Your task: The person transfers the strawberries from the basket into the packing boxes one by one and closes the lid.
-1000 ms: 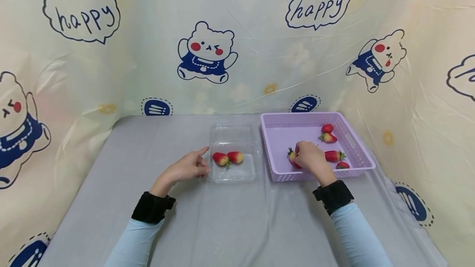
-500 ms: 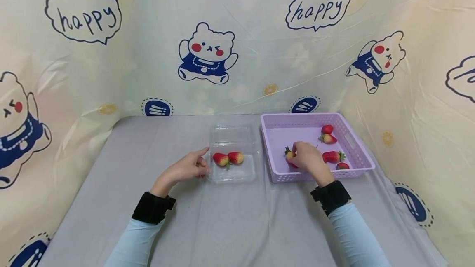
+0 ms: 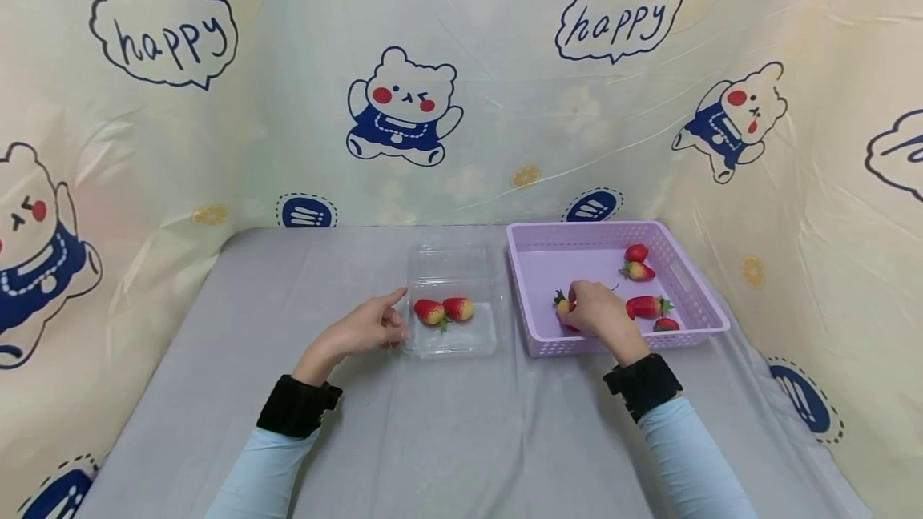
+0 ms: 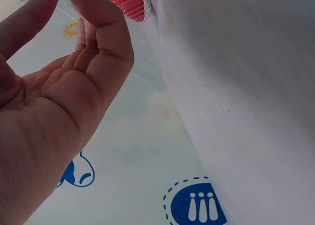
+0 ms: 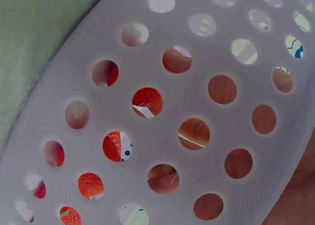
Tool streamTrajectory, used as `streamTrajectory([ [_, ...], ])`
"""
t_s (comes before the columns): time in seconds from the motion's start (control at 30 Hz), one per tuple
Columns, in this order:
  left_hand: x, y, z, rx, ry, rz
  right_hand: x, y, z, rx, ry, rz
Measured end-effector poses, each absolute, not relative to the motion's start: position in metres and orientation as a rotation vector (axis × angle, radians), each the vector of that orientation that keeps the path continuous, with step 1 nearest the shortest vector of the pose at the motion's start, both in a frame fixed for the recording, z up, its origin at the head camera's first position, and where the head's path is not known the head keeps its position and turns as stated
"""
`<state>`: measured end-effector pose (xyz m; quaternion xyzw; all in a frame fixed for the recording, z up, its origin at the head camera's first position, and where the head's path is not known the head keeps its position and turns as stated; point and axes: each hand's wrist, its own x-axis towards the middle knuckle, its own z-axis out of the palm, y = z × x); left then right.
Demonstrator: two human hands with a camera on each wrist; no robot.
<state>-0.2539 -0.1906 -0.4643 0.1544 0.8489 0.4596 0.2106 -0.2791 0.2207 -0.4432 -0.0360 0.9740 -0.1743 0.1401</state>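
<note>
A clear plastic clamshell box [image 3: 453, 339] lies with its lid up on the grey cloth, holding two strawberries [image 3: 429, 311]. At its left side is my left hand [image 3: 364, 325]; in the left wrist view the box's edge shows between thumb and curled fingers. Inside the lilac basket [image 3: 530, 343], my right hand [image 3: 602, 311] grips a strawberry [image 3: 562, 304], leafy end pointing left and partly covered by the fingers. The right wrist view looks through the basket's perforated wall [image 5: 162, 77], where bits of red fruit and hand appear in the holes.
Several more strawberries [image 3: 638, 271] sit in the basket's right half, some near its front wall. The basket stands right of the box with a narrow strip of cloth [image 3: 508, 391] between them. A printed curtain [image 3: 505, 102] rises behind the table.
My right hand has shifted slightly left inside the basket with the strawberry, then stayed about still. The left hand and the box have kept their places.
</note>
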Motion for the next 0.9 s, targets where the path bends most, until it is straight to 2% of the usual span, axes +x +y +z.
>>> streamTrajectory([
  [0.9,-0.2555,-0.1906,-0.465,0.436,2.368,1.262,-0.2773,0.2187,-0.4436,-0.109,2.874,-0.56],
])
